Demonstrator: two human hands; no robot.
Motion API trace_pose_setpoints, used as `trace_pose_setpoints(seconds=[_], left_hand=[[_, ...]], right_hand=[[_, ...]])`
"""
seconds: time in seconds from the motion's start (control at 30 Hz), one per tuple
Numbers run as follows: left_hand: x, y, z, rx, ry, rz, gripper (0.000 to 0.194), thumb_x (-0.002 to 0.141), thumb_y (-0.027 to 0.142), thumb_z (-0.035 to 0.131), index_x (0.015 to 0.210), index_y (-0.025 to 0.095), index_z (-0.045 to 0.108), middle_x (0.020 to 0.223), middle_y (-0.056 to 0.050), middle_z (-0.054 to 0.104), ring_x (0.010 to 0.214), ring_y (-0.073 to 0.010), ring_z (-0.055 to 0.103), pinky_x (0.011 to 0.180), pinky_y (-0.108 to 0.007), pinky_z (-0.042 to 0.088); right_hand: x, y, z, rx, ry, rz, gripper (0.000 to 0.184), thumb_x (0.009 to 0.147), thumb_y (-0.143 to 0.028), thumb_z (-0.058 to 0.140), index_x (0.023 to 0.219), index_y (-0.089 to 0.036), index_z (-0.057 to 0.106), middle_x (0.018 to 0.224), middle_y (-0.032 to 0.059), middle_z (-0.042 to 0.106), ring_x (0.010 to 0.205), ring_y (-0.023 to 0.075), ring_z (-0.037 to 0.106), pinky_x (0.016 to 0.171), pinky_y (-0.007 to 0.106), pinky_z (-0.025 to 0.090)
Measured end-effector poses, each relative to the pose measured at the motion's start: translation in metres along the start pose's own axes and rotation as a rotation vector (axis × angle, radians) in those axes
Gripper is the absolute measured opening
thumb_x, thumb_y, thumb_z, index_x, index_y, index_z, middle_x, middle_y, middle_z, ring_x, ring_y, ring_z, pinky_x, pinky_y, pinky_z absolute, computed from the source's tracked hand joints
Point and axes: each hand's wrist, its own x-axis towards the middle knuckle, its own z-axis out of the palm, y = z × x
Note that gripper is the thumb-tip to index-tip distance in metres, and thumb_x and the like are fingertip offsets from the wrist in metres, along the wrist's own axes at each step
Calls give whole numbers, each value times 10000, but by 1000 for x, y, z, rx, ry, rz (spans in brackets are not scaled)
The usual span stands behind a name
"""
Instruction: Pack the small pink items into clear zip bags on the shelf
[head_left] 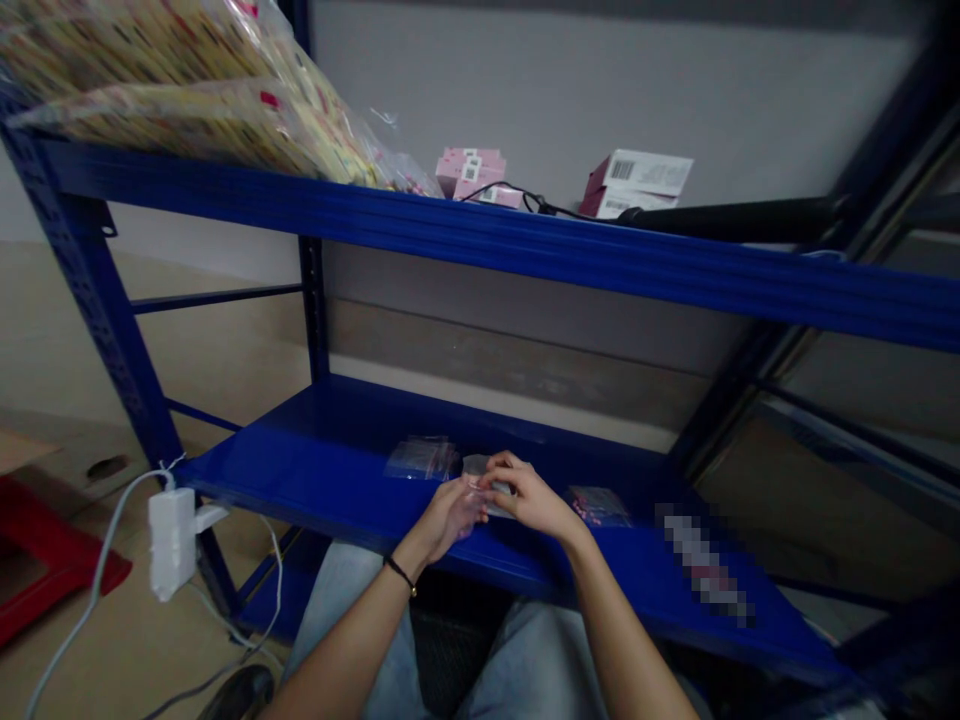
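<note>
My left hand (450, 518) and my right hand (529, 497) meet above the lower blue steel shelf (337, 440). Between their fingertips is a small clear plastic bag (480, 476), pinched by both hands and partly hidden by my fingers. To its left lies a clear bag with small red contents (421, 459). Another small clear bag with pink contents (598, 506) lies just beyond my right hand. A black band (400, 573) circles my left wrist.
A white power adapter (172, 543) hangs at the shelf's left end, with white cable running to the floor. Above, a blue shelf beam (480, 232) carries large plastic packs, pink boxes (470, 170), white-labelled boxes (637, 183) and a black tube (731, 220). A red object (45, 560) sits on the floor.
</note>
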Motion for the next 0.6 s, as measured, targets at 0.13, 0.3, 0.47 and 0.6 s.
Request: trace_pose_setpoints(seconds=[0.13,0.3,0.47,0.6], left_hand=[[-10,16,0,311,-38,112,453,893,573,552,928,143,689,923,-84,683,841,-202,631,769,-302,463],[-43,33,-8,992,-72,370,418,977,426,473,696,157,626,718,-7,588,716,-148,524,682,-254,375],[-75,27,-10,1054,-153,361,333,1002,342,450,812,171,664,808,-23,652,790,-154,587,719,-247,395],[-82,27,-7,1067,-147,357,273,985,323,492,847,180,679,845,-35,666,822,-164,604,746,-254,416]], right_hand=[[-16,-16,0,-16,26,62,149,900,-287,592,838,-200,696,985,42,606,933,179,568,851,296,430],[-49,-32,22,202,34,248,139,892,-316,615,967,-202,647,732,-26,578,668,133,499,621,237,372],[-78,-35,50,223,70,282,210,906,-352,606,797,-180,656,738,-10,578,688,133,496,617,241,335],[-89,-34,60,289,125,274,257,912,-378,605,760,-177,658,773,-1,570,741,143,515,661,249,350]])
